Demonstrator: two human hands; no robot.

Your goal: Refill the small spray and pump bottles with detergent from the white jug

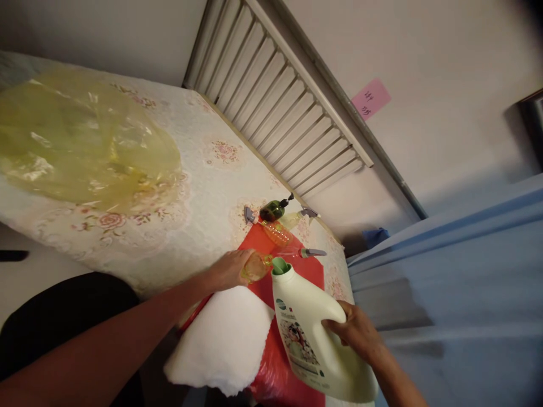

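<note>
- One big yellow plastic bag (85,141) covers much of the left end of the flower-patterned counter (203,186); the plain stretch between it and the bottles offers the widest room for moving.
- White cloth (224,342) lies at the near side, partly over a red sheet (254,243), just below the left arm.
- Left hand (229,271) is wrapped around a small clear bottle (255,267), tipped so its neck points right.
- Green-necked jug (318,345) has its mouth right by that neck; whether they touch, I can't tell, and no stream shows. This looks like lining up to pour; the next move calls for a steady bottle and a slow tilt.
- Beyond them, a dark green pump bottle (271,211) and grey-headed spray bottles (278,232) crowd the space towards the radiator (275,102) along the far edge.
- Right hand (354,330) is curled through the jug's handle, fingers closed.
- Blue curtain (424,282) hangs close on the right, probably leaving that elbow little room.
</note>
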